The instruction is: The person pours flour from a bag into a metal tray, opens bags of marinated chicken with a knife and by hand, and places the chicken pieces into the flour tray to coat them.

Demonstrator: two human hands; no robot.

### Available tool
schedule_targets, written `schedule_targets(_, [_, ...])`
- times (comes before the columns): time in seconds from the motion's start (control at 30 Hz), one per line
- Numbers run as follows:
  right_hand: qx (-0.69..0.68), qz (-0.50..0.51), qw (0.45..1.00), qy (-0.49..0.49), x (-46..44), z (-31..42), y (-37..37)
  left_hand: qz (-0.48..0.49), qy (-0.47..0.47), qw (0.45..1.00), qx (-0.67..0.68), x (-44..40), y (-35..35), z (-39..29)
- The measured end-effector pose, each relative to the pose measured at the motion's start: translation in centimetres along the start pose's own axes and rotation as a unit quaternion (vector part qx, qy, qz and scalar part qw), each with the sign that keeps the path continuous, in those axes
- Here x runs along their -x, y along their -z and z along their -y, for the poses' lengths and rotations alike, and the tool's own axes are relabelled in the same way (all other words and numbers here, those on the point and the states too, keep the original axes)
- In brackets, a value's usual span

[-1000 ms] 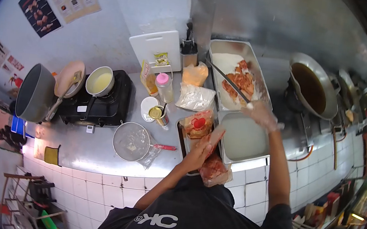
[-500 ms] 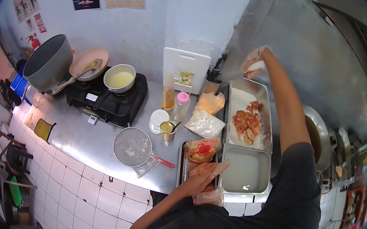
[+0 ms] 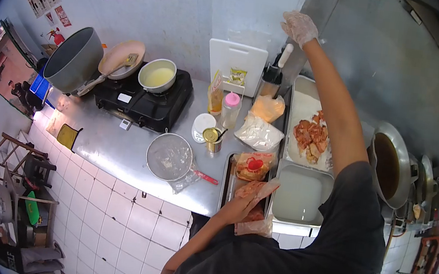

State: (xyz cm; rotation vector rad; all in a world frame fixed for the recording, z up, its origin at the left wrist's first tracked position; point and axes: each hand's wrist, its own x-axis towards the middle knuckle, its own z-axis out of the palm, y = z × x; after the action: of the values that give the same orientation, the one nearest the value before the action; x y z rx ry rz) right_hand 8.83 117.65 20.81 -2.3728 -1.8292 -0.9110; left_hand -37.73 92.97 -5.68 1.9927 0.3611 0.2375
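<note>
My right hand [image 3: 300, 28], in a clear plastic glove, is raised near the wall with its fingers apart and nothing in them. Just below it, a knife with a white handle [image 3: 286, 56] stands upright in a knife holder [image 3: 269, 88]. My left hand [image 3: 242, 206] is low over a dark-rimmed tray [image 3: 227, 179], its fingers around a clear plastic bag of raw meat [image 3: 262, 189]. Behind that lies another bag with a red print [image 3: 255, 164]. Cut raw meat pieces [image 3: 310, 137] lie on white powder in a metal pan [image 3: 301, 92].
A pan of cloudy liquid [image 3: 302, 193] adjoins the powder pan. Leftward are a strainer [image 3: 169, 156], an open can [image 3: 212, 139], a pink-capped bottle [image 3: 230, 108] and a black stove [image 3: 141, 108] with pots. At right sits a wok of dark oil [image 3: 386, 165].
My right hand has let go of the white-handled knife, now in the holder, and has moved up and left. My left hand stays at the bag. The view has shifted slightly.
</note>
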Motion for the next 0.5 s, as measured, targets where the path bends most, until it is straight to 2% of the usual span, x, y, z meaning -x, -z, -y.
schedule_targets(0.03, [-0.037, -0.112, 0.993, 0.032, 1.8, 0.7, 0.1, -0.005, -0.002, 1.0, -0.008, -0.2, 0.1, -0.2])
schedule_targets(0.07, [-0.043, -0.102, 0.993, 0.031, 4.2, 1.3, 0.3, -0.047, -0.051, 0.997, -0.021, -0.2, -0.2, 0.2])
schedule_targets(0.13, [-0.174, -0.112, 0.978, 0.027, 9.9, 2.2, 1.0, -0.059, -0.048, 0.997, -0.011, 0.2, -0.3, 0.6])
schedule_targets(0.17, [-0.211, -0.07, 0.974, 0.037, 13.6, 2.7, 1.5, -0.065, -0.046, 0.997, -0.006, 0.4, -0.3, 0.7])
schedule_targets(0.2, [-0.245, -0.033, 0.968, 0.048, 17.5, 3.1, 2.3, -0.029, 0.006, 1.0, 0.008, 0.6, 0.2, 0.7])
schedule_targets(0.27, [-0.376, 0.088, 0.922, -0.015, 26.6, 4.3, 3.8, 0.007, 0.091, 0.996, 0.018, 0.5, 1.8, -0.4])
schedule_targets(0.3, [-0.366, 0.145, 0.916, -0.081, 30.8, 5.4, 5.3, 0.014, 0.096, 0.995, 0.019, 1.0, 2.0, -0.1])
schedule_targets(0.33, [-0.38, 0.254, 0.887, -0.07, 34.5, 4.8, 6.4, -0.01, 0.079, 0.997, 0.004, 1.0, 2.2, 0.3])
schedule_targets(0.37, [-0.383, 0.265, 0.873, -0.146, 39.0, 6.2, 7.6, -0.035, 0.062, 0.997, -0.011, 1.0, 2.4, 0.6])
schedule_targets(0.47, [-0.526, 0.22, 0.817, -0.085, 56.1, 9.1, 2.8, -0.069, 0.0, 0.998, 0.016, 0.8, 3.2, -0.1])
schedule_targets(0.5, [-0.444, 0.243, 0.861, -0.058, 57.6, 11.4, 5.4, -0.077, -0.036, 0.996, 0.034, 0.5, 3.3, -0.2])
